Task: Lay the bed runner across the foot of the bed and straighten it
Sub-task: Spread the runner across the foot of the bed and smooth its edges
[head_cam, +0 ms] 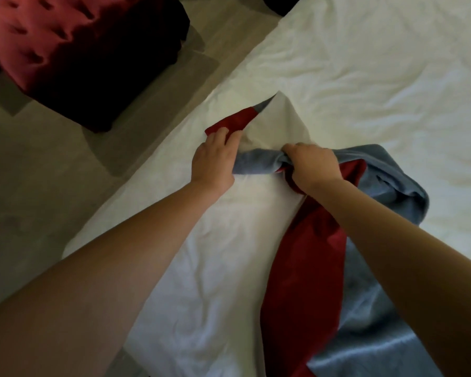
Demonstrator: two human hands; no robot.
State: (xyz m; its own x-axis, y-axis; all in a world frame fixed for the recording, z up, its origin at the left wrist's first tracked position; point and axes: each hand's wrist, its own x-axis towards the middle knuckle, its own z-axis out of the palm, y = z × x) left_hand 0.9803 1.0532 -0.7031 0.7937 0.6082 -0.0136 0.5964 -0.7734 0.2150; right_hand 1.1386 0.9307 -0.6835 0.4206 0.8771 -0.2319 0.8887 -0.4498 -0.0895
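The runner (310,254) is not flat yet. It lies in a twisted heap on the bed (365,77), near the bed's side edge, with its red side and its blue-grey side mixed up. The job now, I think, is to spread it out. To do that well, the two hands should move apart along the bed so the cloth pulls tight. Next, turn the cloth so only one colour faces up. After that, set it down slowly so the long edges run straight across the bed. A fast tug could pull up the white sheet under it and make more bumps, so a slow pull is better. The left hand (212,161) is close to the bed's side edge. Its fingers are curled down onto a red end of the runner, and the grip looks closed on that end. A bit of white cloth stands up in a peak just past this hand. I cannot tell if it is the sheet or the back of the runner. The right hand (314,165) is further in on the bed. Its grip is closed tight around a fat bunch of blue-grey and red cloth. A dark red stool (65,50) sits on the floor (38,172) beside the bed.
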